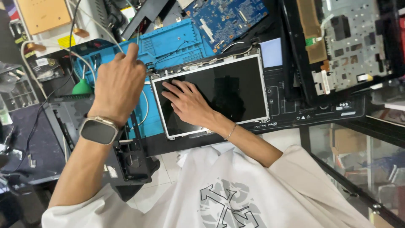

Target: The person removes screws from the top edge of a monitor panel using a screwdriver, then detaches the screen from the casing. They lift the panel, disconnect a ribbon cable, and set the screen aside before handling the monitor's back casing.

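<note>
Nearest the camera: white shirt (228, 194) with a grey print, both forearms reaching out over the bench.

Left hand (118, 82) – grey smartwatch (99, 130) on the wrist, seen from the back. Fingers curled in, index finger pointing up toward the top-left corner of the panel. Can't tell if it's pinching anything; the fingertips are hidden behind the hand. It hovers over the blue work mat (177, 44).

Right hand (187, 103) – thin bracelet on the wrist, palm down, fingers spread flat on the dark glass. Open, gripping nothing, just pressing on the left half of the screen.

LCD panel (215, 90) lies flat, face up, silver frame all round, slightly tilted. Its left part sits on the blue mat, right part over a black laptop lid (291, 112). Thin cables (236, 50) run along its top edge.

Left of the panel: black plastic laptop shell (130, 156), a green cone-shaped tool (82, 86), white cable (84, 61) looping across.

Farther back: blue motherboard (225, 17) above the mat. Far right – another opened laptop chassis (350, 42) with a metal plate and tan tape.
</note>
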